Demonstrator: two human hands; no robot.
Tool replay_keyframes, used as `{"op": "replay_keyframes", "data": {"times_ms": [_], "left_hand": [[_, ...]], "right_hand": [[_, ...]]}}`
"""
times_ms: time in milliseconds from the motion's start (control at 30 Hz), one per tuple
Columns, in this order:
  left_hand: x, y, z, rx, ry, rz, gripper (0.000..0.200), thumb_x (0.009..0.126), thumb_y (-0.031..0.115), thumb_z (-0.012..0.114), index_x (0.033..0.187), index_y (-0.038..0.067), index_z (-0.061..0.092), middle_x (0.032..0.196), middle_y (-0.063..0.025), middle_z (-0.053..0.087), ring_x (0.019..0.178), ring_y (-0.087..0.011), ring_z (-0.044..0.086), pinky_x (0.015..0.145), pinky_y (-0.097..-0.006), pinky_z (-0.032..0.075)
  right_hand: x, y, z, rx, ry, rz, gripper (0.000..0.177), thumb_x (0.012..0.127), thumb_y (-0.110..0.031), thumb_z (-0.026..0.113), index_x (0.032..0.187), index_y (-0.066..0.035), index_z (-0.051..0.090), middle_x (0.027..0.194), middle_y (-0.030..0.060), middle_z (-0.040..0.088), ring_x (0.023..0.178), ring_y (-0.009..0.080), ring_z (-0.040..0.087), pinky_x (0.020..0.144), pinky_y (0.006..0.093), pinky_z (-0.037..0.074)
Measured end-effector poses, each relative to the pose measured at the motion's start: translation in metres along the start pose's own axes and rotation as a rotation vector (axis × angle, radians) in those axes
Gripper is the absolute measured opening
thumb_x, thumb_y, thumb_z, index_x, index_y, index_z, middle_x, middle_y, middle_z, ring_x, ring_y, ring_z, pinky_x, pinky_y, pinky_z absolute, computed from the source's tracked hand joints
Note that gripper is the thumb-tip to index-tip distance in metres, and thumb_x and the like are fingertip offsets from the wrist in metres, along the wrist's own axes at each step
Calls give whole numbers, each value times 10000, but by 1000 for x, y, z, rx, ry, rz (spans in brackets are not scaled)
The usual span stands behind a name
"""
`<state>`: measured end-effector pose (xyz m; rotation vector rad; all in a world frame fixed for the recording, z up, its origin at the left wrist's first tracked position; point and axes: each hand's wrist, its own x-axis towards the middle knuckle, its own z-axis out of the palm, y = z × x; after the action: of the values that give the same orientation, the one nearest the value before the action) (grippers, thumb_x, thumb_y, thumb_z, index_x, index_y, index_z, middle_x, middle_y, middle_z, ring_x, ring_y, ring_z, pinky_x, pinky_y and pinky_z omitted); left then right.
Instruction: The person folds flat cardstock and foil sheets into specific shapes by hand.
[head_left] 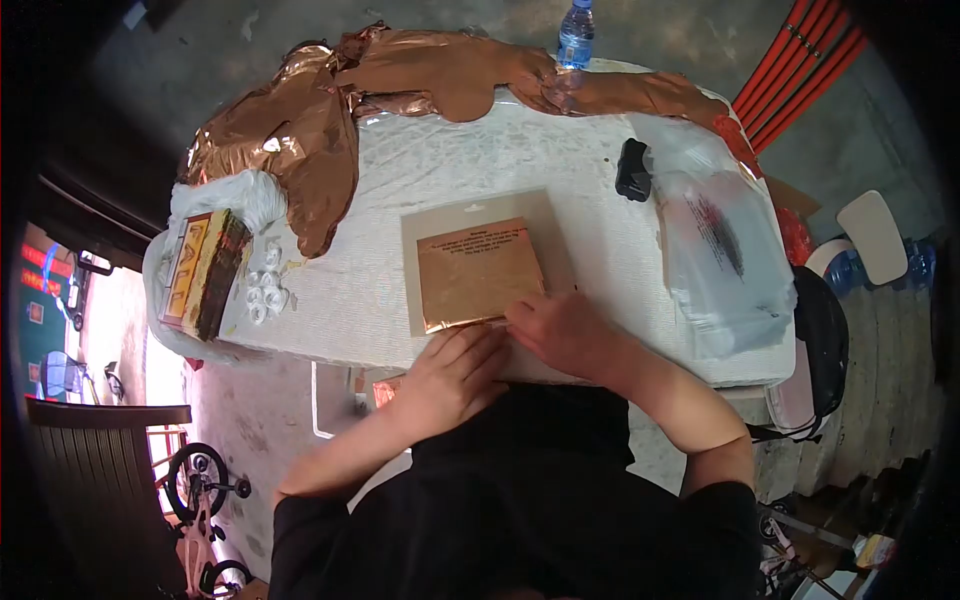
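Note:
A copper-coloured square packet (478,280) lies inside a clear plastic bag with printed text, on a grey card (410,240) near the table's front edge. My left hand (458,372) rests at the packet's lower edge, its fingers together; what they hold, if anything, is hidden. My right hand (556,330) is at the packet's lower right corner, fingers curled and pinched on the bag's edge.
Copper foil balloons (440,65) stretch along the table's far edge, beside a water bottle (576,38). A black object (633,170) and stacked clear bags (720,270) lie right. At left are a yellow box (195,265) and small white rolls (265,290).

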<state>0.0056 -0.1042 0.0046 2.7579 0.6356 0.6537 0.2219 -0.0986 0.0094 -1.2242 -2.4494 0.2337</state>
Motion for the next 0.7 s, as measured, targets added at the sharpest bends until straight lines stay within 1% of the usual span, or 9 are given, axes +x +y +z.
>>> {"op": "replay_keyframes", "data": {"times_ms": [67,200,267,433,500,567,600,633,700], "left_hand": [[-3,3,6,22,88,-45,432,710,193,737,1101,31,646,1222,-104,593,1183,-290,526,953,-438,441],[-6,0,11,-5,97,-80,425,711,192,738,1093,30,646,1216,-104,600,1189,-292,525,953,-443,441],[-8,-4,9,-31,96,-60,445,733,177,701,1140,16,618,1216,-109,589,1164,-277,524,971,-422,416],[-2,-2,1,-62,93,-64,424,721,164,704,1111,19,626,1181,-109,610,1137,-278,545,940,-411,441],[2,-4,-4,-77,76,-57,411,717,165,707,1095,22,629,1169,-113,615,1126,-282,552,926,-407,451],[6,-6,-11,-121,-15,-146,373,724,162,710,1064,28,632,1149,-122,621,1098,-290,568,893,-402,468],[14,-8,-15,-97,19,-130,351,732,153,714,1053,37,632,1110,-124,622,1017,-307,586,833,-408,477],[24,-12,-15,-108,23,-112,351,732,153,714,1053,37,632,1110,-124,622,1017,-307,586,833,-408,477],[46,-21,-16,-9,134,-71,346,738,154,722,1055,48,635,1079,-112,614,969,-306,576,792,-409,465]], "right_hand": [[5,-3,7,-45,-7,-2,125,791,-127,638,823,-64,535,736,93,585,650,291,636,515,393,503],[16,-10,11,-190,-87,45,92,799,-129,604,813,-69,536,721,102,617,632,271,660,524,376,523],[20,-13,11,-221,-119,80,92,794,-131,603,812,-70,536,710,104,623,631,263,665,524,369,528],[14,-11,15,-191,35,51,103,795,-141,608,794,-74,530,688,113,617,604,270,657,505,371,519],[5,-7,9,-166,26,82,111,795,-157,612,785,-80,531,694,114,612,620,279,654,512,380,518],[-5,4,-2,-139,11,108,121,796,-172,616,776,-86,533,700,115,608,636,288,652,520,390,517],[-10,17,-11,-164,65,151,114,794,-169,614,780,-81,542,724,114,611,662,298,646,548,402,516],[-14,32,-23,-188,121,193,109,793,-166,612,783,-76,551,747,114,614,688,307,641,575,415,515],[-23,63,-49,-235,238,275,101,790,-160,607,789,-66,569,795,113,620,741,327,630,631,439,514]]}}
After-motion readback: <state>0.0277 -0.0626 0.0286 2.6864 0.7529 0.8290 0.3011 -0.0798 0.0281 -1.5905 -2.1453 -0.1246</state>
